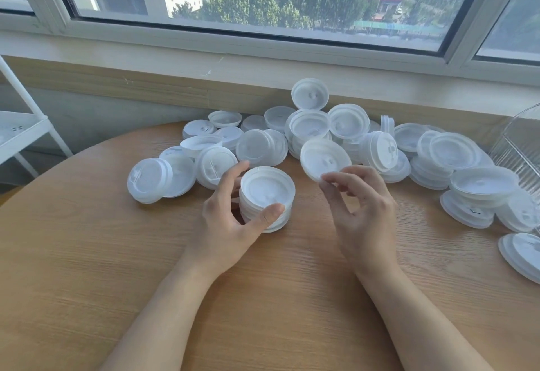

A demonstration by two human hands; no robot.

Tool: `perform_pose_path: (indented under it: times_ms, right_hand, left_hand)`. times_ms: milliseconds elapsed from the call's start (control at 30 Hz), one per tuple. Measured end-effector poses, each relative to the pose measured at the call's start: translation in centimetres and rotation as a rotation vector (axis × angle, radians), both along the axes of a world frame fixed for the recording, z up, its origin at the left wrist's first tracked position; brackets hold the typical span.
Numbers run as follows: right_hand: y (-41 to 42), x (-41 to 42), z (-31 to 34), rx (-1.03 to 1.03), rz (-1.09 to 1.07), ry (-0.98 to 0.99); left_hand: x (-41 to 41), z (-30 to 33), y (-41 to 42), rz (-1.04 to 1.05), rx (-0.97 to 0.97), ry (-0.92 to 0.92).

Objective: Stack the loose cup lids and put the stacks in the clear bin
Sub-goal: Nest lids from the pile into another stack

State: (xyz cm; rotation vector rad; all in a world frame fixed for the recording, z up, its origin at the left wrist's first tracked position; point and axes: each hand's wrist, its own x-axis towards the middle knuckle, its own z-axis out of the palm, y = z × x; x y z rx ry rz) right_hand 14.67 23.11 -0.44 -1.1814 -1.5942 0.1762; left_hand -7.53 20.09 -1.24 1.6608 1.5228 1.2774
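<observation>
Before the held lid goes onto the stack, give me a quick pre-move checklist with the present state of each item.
1. Right hand pinches a single lid: ok.
2. Left hand steadies the stack: ok.
3. Stack stands upright on the table: ok.
4. Held lid faces the same way as the stack's top: cannot tell.
5. Bin in view at the right edge: ok.
6. Room left in the bin: cannot tell.

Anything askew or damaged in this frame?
No damage shows. One translucent white plastic lid stands on edge against the window ledge, above the loose heap; the rest lie jumbled on the round wooden table.
</observation>
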Motion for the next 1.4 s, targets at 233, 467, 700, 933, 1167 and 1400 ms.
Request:
perform_pose_path:
  times_ms: [233, 467, 700, 933, 1167, 1400]
  right_hand:
    - [-1.2, -1.7, 0.2, 0.102, 0.277, -0.050]
    - [-1.4, -1.8, 0.2, 0.018, 0.406, -0.080]
    - [-1.5, -1.4, 0.5, -0.047, 0.371, -0.037]
    - [-0.5, -1.2, -0.3, -0.294, 0.366, -0.039]
    - [-0.4, -1.2, -0.4, -0.366, 0.384, -0.093]
    - [-0.3, -1.0, -0.5, -0.389, 0.396, -0.092]
  left_hand:
    - [0.1, 0.3, -0.1, -0.059, -0.006, 0.005]
    - [0.2, 0.4, -0.3, -0.079, 0.020, 0.016]
    - [0.3, 0.7, -0.5, -0.108, 0.019, 0.014]
    - [0.3, 0.8, -0.5, -0.131, 0.015, 0.001]
    - [0.1, 0.8, -0.5, -0.150, 0.003, 0.005]
    - [0.4, 0.7, -0.5, -0.131, 0.009, 0.090]
